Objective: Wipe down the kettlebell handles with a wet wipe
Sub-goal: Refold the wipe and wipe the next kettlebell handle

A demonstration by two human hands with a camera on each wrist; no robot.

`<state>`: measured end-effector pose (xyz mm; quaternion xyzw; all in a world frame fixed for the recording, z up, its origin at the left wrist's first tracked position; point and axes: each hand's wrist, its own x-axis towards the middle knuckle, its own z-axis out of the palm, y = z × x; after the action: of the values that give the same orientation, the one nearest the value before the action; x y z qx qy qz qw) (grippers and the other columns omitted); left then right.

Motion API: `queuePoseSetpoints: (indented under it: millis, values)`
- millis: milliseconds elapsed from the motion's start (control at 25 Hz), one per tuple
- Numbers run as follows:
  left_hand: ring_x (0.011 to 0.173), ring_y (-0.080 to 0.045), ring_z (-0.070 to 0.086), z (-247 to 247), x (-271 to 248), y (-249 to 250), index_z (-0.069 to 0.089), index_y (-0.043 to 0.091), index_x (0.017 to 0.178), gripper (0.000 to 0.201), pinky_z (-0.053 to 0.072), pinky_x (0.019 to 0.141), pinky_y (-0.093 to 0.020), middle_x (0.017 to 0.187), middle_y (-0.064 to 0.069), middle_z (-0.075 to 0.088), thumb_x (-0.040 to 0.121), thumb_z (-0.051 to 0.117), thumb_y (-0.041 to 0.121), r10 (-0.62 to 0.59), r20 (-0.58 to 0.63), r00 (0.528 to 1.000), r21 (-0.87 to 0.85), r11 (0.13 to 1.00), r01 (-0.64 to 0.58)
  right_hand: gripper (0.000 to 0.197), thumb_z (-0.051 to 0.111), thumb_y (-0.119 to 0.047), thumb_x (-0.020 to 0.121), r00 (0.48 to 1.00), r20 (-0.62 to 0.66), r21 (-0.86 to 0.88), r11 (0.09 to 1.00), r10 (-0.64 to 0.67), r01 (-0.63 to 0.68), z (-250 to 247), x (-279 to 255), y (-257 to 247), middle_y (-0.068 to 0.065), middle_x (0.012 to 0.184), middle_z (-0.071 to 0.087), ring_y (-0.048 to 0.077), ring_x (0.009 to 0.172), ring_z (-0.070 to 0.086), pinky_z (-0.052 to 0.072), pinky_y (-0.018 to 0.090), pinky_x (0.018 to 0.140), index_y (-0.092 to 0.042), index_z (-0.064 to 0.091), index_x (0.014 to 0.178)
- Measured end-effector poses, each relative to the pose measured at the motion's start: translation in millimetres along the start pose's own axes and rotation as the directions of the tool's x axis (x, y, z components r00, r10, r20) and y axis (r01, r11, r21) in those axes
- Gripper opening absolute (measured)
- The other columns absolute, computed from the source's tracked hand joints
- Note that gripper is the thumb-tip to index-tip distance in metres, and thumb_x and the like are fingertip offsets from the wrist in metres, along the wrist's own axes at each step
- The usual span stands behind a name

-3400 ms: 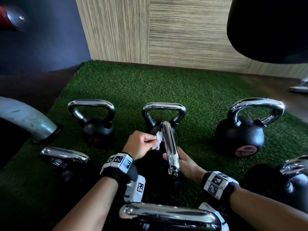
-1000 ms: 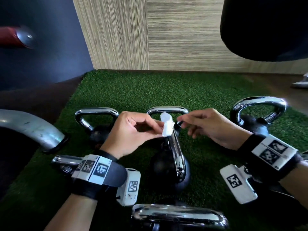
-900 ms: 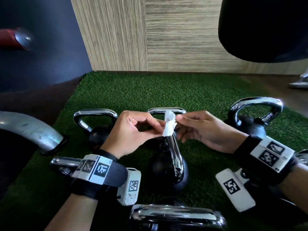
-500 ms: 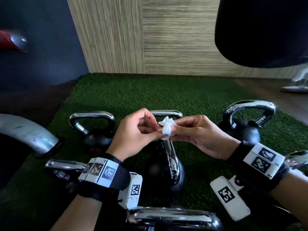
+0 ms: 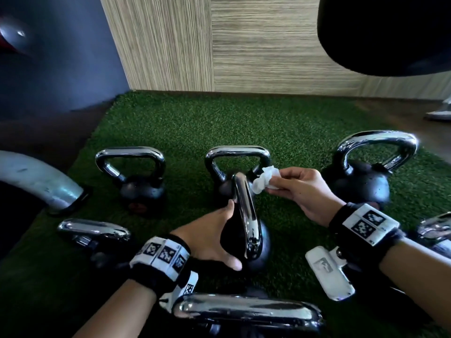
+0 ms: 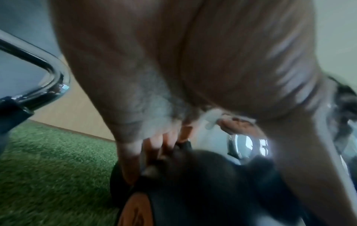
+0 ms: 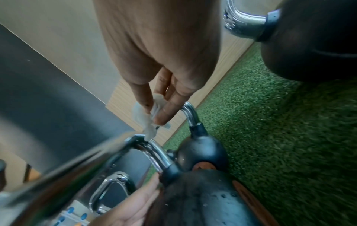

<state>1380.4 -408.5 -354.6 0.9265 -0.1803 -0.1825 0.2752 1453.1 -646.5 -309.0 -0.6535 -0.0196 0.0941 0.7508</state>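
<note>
A black kettlebell [image 5: 258, 242] stands on the turf in the middle, its chrome handle [image 5: 245, 211] seen end-on. My left hand [image 5: 210, 236] cups the left side of its round body, thumb near and fingers far; the left wrist view is blurred but shows the fingers [image 6: 154, 146] on the black body [image 6: 203, 183]. My right hand [image 5: 277, 185] pinches a crumpled white wet wipe [image 5: 262, 180] between thumb and fingers, just right of the handle's top. In the right wrist view the wipe [image 7: 145, 122] hangs at the handle's bend [image 7: 154, 152]; whether it touches is unclear.
Several more chrome-handled kettlebells ring the middle one: back left [image 5: 136, 176], directly behind [image 5: 238, 154], back right [image 5: 361, 179], front left [image 5: 95, 230], nearest me [image 5: 246, 311]. A grey metal tube [image 5: 36, 179] lies left. A black bag [image 5: 390, 32] hangs top right. Green turf [image 5: 219, 118] reaches the wood wall.
The wipe has passed from my left hand to my right. My left hand has dropped onto the kettlebell's body, and my right hand carries the wipe to the right of the handle.
</note>
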Motion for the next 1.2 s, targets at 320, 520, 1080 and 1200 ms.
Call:
queuePoseSetpoints:
  millis: [320,520,1080,1200]
  values:
    - [0.155,-0.024,0.010,60,27,5,0.003,0.009,0.160,0.147,0.019,0.126,-0.042,0.166,-0.007,0.011,0.053,0.061,0.092,-0.005,-0.322,0.947,0.178,0.982,0.066,0.013,0.076,0.001,0.086,0.995,-0.096,-0.070,0.997,0.007,-0.013,18,24,65,0.018,0.091,0.076,0.023,0.076,0.074,0.065,0.038,0.078,-0.002,0.070,0.097]
    - [0.135,-0.009,0.045,55,21,-4,0.047,0.019,0.139,0.097,0.035,0.117,-0.029,0.137,0.010,0.051,0.057,0.082,0.056,0.086,-0.420,0.903,-0.026,0.994,-0.107,0.022,0.081,-0.030,0.084,0.978,-0.099,-0.430,0.894,-0.183,0.124,25,23,86,-0.005,0.096,0.080,0.009,0.090,0.075,0.060,0.036,0.088,-0.022,0.082,0.104]
    - [0.135,-0.016,0.044,32,8,4,0.029,0.049,0.124,0.088,0.030,0.117,-0.024,0.137,0.005,0.047,0.052,0.080,0.052,0.120,-0.334,0.935,-0.134,0.976,-0.173,0.011,0.082,-0.009,0.083,0.974,-0.032,-0.407,0.893,-0.224,0.191,23,30,46,0.005,0.078,0.078,-0.001,0.055,0.067,0.049,0.007,0.055,-0.004,0.081,0.093]
    - [0.134,-0.016,0.046,30,11,2,0.034,0.034,0.130,0.094,0.034,0.117,-0.030,0.137,0.003,0.050,0.050,0.079,0.053,0.080,-0.305,0.949,-0.183,0.973,-0.141,0.015,0.083,-0.007,0.081,0.990,0.040,-0.413,0.899,-0.138,0.142,21,28,45,0.015,0.082,0.078,0.002,0.055,0.069,0.051,0.011,0.056,0.003,0.079,0.092]
